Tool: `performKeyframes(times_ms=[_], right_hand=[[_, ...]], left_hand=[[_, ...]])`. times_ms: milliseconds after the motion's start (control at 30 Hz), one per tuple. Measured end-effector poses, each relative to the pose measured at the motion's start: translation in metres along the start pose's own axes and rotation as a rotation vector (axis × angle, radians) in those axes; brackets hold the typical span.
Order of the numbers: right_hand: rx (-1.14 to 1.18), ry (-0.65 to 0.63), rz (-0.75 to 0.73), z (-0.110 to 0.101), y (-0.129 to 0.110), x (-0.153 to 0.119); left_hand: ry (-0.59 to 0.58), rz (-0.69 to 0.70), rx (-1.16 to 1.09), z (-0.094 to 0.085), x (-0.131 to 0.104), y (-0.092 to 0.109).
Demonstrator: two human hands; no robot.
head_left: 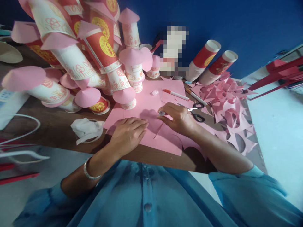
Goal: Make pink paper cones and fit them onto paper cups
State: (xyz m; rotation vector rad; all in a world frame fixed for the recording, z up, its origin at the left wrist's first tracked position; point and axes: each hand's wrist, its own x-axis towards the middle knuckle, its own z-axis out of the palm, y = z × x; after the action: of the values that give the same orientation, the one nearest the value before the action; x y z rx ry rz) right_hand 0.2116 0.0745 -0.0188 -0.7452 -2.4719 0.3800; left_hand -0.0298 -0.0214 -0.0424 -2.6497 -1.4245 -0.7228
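My left hand lies flat on pink paper, its fingers stretched out side by side. Above the same paper, my right hand is closed around what looks like a glue stick, whose pale round end shows past the thumb and forefinger. A small clear cap rests on the paper beyond that hand. Black-handled scissors lie just right of my right hand, their blades partly hidden. An orange-and-white marker and a second marker lie behind them.
Paper-cup towers with pink cone roofs crowd the left and back. Two stacks of cups lean at the back right. Pink paper scraps pile along the right edge. A crumpled white tissue lies left of my left hand.
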Motion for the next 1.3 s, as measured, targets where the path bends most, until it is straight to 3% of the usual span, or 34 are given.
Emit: performKeyframes(times_ms=[167,400,700,1100,1300], right_hand=[[-0.041,0.024,0.031,-0.005,0.004,-0.001],[0.006,0.281,0.049,-0.010,-0.002,0.003],[0.122,0.094,-0.001,0.019,-0.003,0.000],[0.024,0.015,0.049,0.002,0.007,0.001],[0.008,0.126,0.070,-0.004,0.015,-0.002]], left_hand=[[0.020,-0.005,0.001,0.000,0.000,0.000],[0.006,-0.004,0.005,0.001,0.000,0.000],[-0.028,-0.020,-0.009,0.000,0.001,0.000],[0.022,-0.003,0.015,0.001,0.001,0.000],[0.028,-0.002,0.027,0.001,0.002,0.001]])
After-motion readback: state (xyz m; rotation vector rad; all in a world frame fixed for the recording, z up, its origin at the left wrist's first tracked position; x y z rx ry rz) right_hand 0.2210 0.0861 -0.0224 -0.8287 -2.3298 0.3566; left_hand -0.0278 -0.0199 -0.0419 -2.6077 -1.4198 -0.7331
